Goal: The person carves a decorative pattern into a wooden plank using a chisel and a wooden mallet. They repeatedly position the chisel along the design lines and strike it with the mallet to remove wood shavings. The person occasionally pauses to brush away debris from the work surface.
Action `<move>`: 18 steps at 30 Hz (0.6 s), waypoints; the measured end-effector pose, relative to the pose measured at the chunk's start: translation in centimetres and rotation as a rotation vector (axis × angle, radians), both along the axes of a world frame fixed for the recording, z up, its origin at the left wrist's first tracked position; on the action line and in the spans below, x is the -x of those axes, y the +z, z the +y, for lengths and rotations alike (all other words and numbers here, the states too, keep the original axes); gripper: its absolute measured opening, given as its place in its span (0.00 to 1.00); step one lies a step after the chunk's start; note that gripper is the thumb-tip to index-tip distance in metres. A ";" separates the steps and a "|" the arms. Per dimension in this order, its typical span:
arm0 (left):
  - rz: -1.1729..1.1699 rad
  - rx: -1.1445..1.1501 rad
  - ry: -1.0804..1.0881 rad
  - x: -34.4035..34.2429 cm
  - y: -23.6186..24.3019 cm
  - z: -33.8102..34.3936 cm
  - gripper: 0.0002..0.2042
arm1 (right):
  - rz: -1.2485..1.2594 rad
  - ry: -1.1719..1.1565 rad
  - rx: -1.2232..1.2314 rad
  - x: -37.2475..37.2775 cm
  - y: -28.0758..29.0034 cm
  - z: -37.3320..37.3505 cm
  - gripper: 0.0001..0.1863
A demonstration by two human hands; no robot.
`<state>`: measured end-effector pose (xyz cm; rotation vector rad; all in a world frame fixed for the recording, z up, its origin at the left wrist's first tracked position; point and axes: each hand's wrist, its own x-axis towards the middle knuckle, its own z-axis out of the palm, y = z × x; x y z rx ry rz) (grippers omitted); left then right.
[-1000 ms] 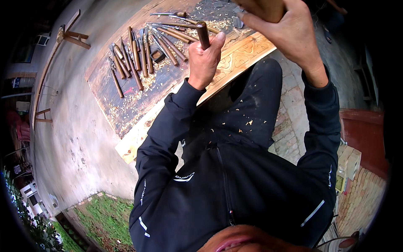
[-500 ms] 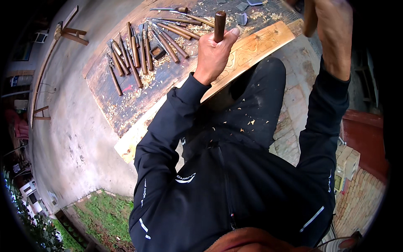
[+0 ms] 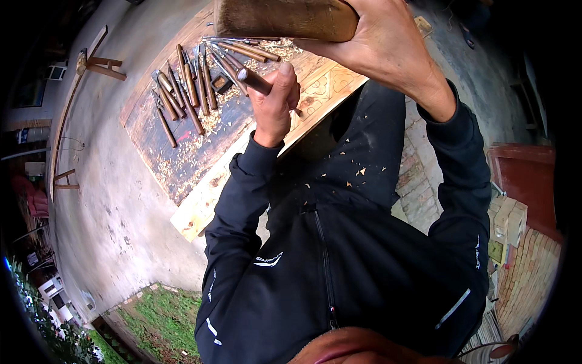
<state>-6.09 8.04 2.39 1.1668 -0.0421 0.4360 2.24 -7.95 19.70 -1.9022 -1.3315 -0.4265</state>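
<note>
My left hand (image 3: 273, 112) is closed around the brown wooden handle of a carving chisel (image 3: 253, 80), whose butt tilts up to the left. The chisel's blade is hidden behind my hand. Raised close to the camera, my right hand (image 3: 388, 54) grips a thick wooden mallet (image 3: 279, 21), which extends left above the chisel and is cut off by the upper edge. Under both hands lies a long pale board (image 3: 330, 82) with curved patterns carved or drawn on it. My left hand is over this board, near its inner edge.
Several wooden-handled carving tools (image 3: 197, 85) fan out on the worn workbench (image 3: 145, 118) amid curled shavings (image 3: 185, 145). A small dark square box (image 3: 223, 84) sits among them. On the concrete floor at left stands a long wooden bench (image 3: 57, 133). Shavings dot my dark trousers (image 3: 364, 158).
My left hand with the chisel has shifted left and toward me along the board, and the handle leans more. My right hand has swung in leftward, bringing the mallet over the bench.
</note>
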 end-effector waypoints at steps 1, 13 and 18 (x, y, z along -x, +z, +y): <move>0.008 -0.002 0.067 -0.1 0.1 -0.3 0.25 | 0.003 0.027 -0.035 -0.4 -0.3 0.3 0.23; 0.042 -0.058 0.202 -0.6 0.4 -1.6 0.22 | 0.123 0.097 -0.273 1.6 4.8 0.3 0.17; 0.034 -0.085 0.217 0.2 -0.2 -1.6 0.23 | -0.787 -0.124 0.136 -0.2 0.8 2.2 0.29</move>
